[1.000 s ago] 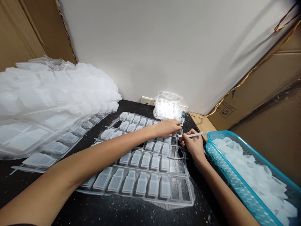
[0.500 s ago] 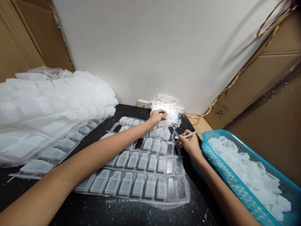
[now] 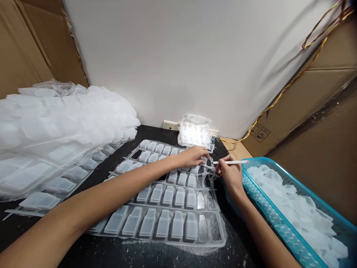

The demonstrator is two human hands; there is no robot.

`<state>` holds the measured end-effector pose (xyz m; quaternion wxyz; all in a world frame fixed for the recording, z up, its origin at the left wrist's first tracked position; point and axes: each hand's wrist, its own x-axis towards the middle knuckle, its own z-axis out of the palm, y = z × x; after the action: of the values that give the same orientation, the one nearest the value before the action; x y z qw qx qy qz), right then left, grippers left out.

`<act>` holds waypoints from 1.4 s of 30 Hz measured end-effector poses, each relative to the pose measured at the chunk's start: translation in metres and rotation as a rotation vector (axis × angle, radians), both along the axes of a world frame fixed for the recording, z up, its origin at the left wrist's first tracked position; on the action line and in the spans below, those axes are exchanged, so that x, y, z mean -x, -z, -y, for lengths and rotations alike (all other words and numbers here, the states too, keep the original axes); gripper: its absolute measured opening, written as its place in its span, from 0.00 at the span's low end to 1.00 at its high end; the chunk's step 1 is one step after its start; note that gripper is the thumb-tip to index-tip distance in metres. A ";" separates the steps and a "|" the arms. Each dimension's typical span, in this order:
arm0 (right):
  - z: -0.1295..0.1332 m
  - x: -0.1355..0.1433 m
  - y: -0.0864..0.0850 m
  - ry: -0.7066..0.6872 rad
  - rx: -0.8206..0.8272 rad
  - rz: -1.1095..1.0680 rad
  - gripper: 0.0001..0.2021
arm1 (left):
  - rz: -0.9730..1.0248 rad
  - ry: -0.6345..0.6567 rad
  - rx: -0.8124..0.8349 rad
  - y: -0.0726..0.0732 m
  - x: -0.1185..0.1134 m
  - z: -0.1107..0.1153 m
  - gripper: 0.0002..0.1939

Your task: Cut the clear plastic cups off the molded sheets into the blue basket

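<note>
Translucent plastic sheet (image 3: pixel 205 245) carries rowed, frosted blocks (image 3: pixel 177 225); right grip (image 3: pixel 231 175) pinches slim white stick (image 3: pixel 237 162); left grip (image 3: pixel 193 156) half-curled, hold indeterminable.

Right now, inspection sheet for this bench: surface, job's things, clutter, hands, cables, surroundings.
Surface: black table, pale specks.
Job's things: plastic sheet lying flat, pieces missing along its right side; white stick in the right hand.
Clutter: white plastic heap, left; blue basket holding white pieces, right.
Hands: right grips the stick; left hand over the sheet, grip unclear.
Cables: twisted wire, right side.
Surroundings: white wall behind, cardboard both sides.
</note>
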<state>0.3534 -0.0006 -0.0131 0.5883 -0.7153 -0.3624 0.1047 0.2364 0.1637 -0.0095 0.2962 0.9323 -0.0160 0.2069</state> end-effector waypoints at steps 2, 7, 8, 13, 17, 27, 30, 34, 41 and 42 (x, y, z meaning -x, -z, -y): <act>-0.003 -0.001 0.004 0.005 0.002 -0.014 0.07 | -0.013 0.015 -0.060 0.001 0.002 0.001 0.12; -0.009 -0.002 0.015 -0.027 0.002 -0.076 0.06 | -0.017 0.021 -0.164 0.002 0.005 -0.001 0.14; -0.010 -0.002 0.016 -0.033 -0.002 -0.088 0.06 | -0.015 0.020 -0.182 0.003 0.005 -0.001 0.14; -0.012 -0.002 0.019 -0.058 -0.015 -0.138 0.07 | -0.005 0.012 -0.273 0.004 0.004 -0.001 0.13; -0.011 -0.002 0.015 -0.094 -0.012 -0.157 0.09 | -0.016 0.020 -0.361 0.003 0.004 0.001 0.11; -0.008 -0.002 0.003 -0.143 0.039 -0.139 0.09 | -0.030 -0.007 -0.515 0.002 0.001 0.009 0.08; -0.007 -0.001 0.002 -0.128 0.013 -0.171 0.08 | -0.028 -0.016 -0.507 0.002 0.002 0.008 0.06; -0.006 0.000 0.003 -0.129 0.003 -0.212 0.08 | -0.029 -0.020 -0.490 0.000 0.003 0.008 0.06; -0.008 0.001 0.006 -0.148 0.012 -0.237 0.09 | -0.049 -0.020 -0.452 0.000 0.002 0.008 0.08; -0.008 0.001 0.006 -0.148 0.015 -0.236 0.09 | -0.053 -0.018 -0.445 0.001 0.002 0.008 0.08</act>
<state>0.3520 0.0072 -0.0193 0.6121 -0.6737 -0.3418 0.2339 0.2341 0.1560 -0.0101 0.0819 0.9798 -0.0450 0.1766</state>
